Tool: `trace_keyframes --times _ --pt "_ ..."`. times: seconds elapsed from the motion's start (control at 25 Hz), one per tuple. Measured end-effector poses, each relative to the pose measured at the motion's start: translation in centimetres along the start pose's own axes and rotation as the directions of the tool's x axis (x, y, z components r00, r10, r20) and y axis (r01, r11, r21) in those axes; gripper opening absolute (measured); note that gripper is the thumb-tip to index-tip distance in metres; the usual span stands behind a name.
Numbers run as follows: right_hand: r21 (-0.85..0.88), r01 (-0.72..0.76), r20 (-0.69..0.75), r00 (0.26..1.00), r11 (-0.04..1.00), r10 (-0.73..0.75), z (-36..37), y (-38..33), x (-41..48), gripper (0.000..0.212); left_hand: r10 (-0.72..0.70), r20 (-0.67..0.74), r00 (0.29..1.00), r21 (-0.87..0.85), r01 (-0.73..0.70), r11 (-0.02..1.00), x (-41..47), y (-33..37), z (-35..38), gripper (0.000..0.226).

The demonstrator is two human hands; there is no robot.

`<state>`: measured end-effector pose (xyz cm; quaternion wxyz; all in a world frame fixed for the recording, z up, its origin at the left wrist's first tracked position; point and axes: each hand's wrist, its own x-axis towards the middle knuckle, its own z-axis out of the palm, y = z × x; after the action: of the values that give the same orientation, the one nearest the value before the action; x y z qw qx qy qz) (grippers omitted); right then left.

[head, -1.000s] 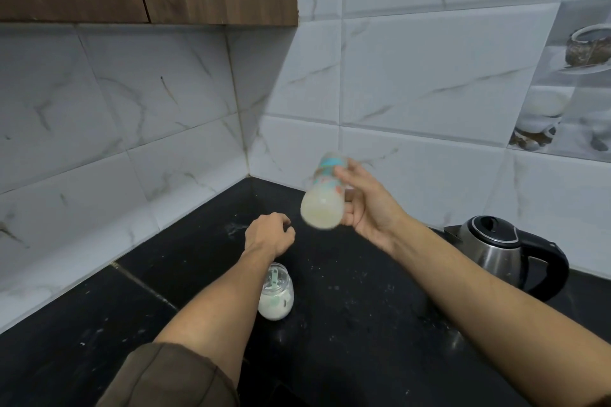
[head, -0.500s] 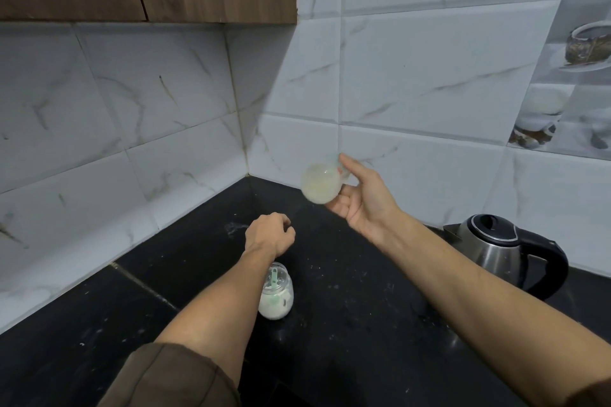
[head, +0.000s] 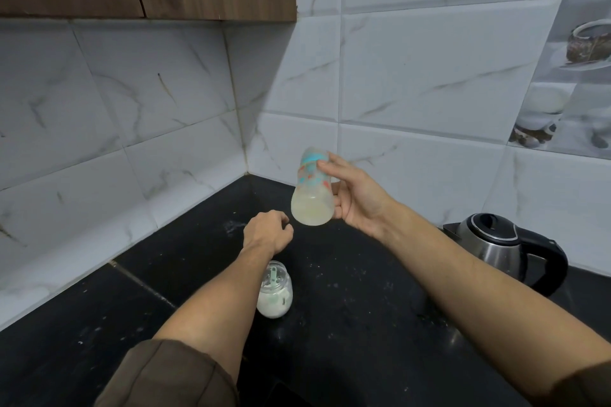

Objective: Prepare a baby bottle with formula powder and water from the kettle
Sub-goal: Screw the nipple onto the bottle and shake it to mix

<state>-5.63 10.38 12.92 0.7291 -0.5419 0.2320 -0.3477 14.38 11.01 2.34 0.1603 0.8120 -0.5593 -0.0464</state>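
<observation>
Sleeve (head: 165,377): brown cuff on the left forearm, at the bottom edge of the view.
Powder jar (head: 275,292): small clear jar, open, part full of white powder with a pale green scoop inside; it stands on the black tabletop (head: 363,314), just right of the left forearm.
Left hand (head: 267,235): low over the tabletop beyond the jar, fingers curled in, nothing seen in it.
Baby bottle (head: 312,195): in the air above and right of the left hand, tilted with its base toward the camera, pale milky liquid at the base, slightly blurred.
Right hand (head: 358,200): grips the bottle from the right, thumb on its printed upper part.
Kettle (head: 506,249): steel with black lid and handle, on the tabletop at right by the tiled wall.
</observation>
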Motion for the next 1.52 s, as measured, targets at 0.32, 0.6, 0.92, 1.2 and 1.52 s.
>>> trace_keyframes --times 0.32,0.6,0.92,1.2,1.52 --pt "0.165 -0.096 -0.135 0.984 0.982 0.119 -0.8 -0.9 2.2 0.032 0.012 -0.001 1.0 -0.002 -0.012 1.0 0.4 0.2 0.3 0.033" --pt "0.166 -0.044 -0.213 0.974 0.985 0.079 -1.2 -1.5 3.6 0.054 0.021 -0.017 1.0 -0.005 -0.021 1.0 0.6 0.7 0.1 0.031" --pt "0.064 -0.101 -0.158 0.981 0.993 0.11 -0.8 -1.8 3.9 0.041 0.018 -0.022 1.0 0.003 -0.018 1.0 1.0 0.4 -0.1 0.031" --pt "-0.104 0.005 0.024 1.0 0.995 -0.003 -1.0 -2.0 3.8 0.036 0.002 -0.022 1.0 0.005 -0.001 1.0 1.2 -0.3 -0.3 0.032" --pt "-0.364 0.372 0.013 0.919 0.854 -0.395 -1.1 -1.8 3.0 0.082 -0.02 -0.021 1.0 0.014 0.02 1.0 1.3 -1.2 -0.4 0.034"
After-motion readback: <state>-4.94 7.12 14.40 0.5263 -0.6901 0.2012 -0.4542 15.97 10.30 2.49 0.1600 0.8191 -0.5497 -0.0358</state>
